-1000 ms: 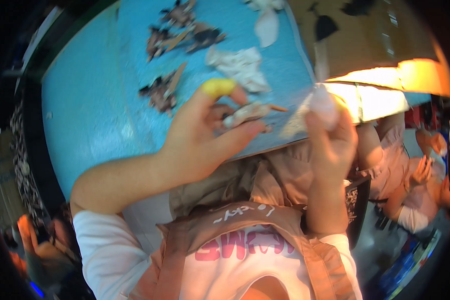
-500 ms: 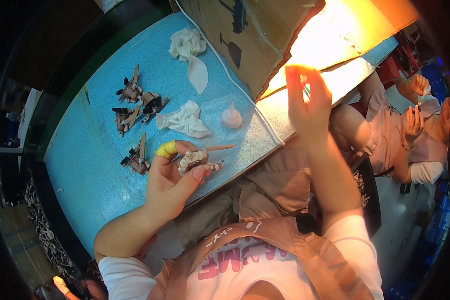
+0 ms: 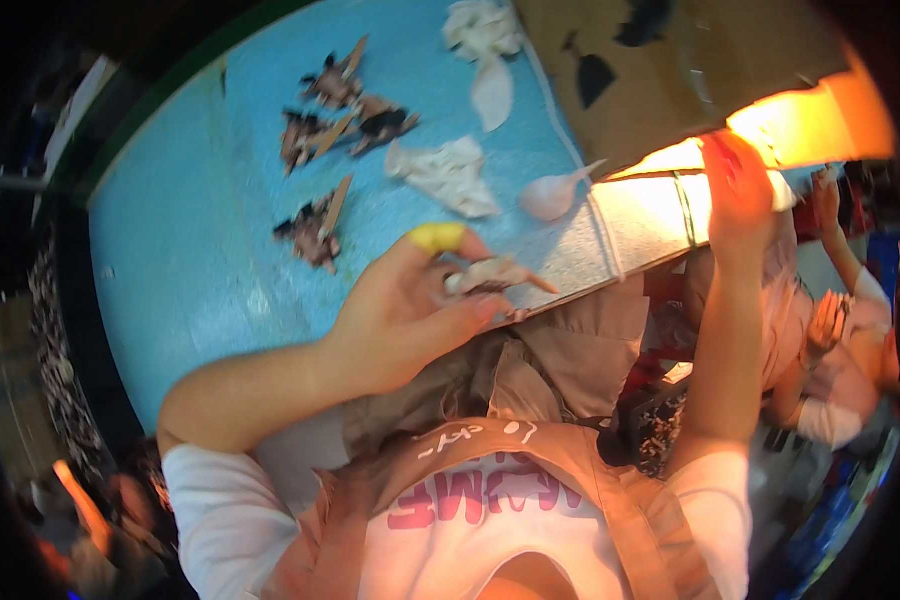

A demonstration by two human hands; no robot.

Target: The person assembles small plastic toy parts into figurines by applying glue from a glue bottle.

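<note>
Between thumb and fingers, my left hand [image 3: 395, 315] is closed on a small painted figurine [image 3: 490, 275], beige with a thin tan blade-like piece sticking out. A yellow wrap covers one finger of that hand. My right hand [image 3: 742, 195] reaches into the bright light by the lower edge of a cardboard sheet [image 3: 670, 80]. Glare and motion smear its fingers, so whether it holds anything is unclear. Several similar dark figurines lie on the blue tabletop [image 3: 190, 240], one of them a single figurine [image 3: 315, 228] left of my left hand.
A crumpled white cloth [image 3: 450, 175] and a pale drop-shaped bulb [image 3: 550, 200] lie ahead of my left hand. Farther off is another white cloth [image 3: 485, 35]. A white cord [image 3: 560, 120] runs beside the cardboard. To the right, another person [image 3: 830, 350] sits working with their hands.
The view has turned, so the tabletop things sit higher and farther right. My right hand has lowered toward the table's right edge, by the lit cardboard. My left hand keeps the figurine.
</note>
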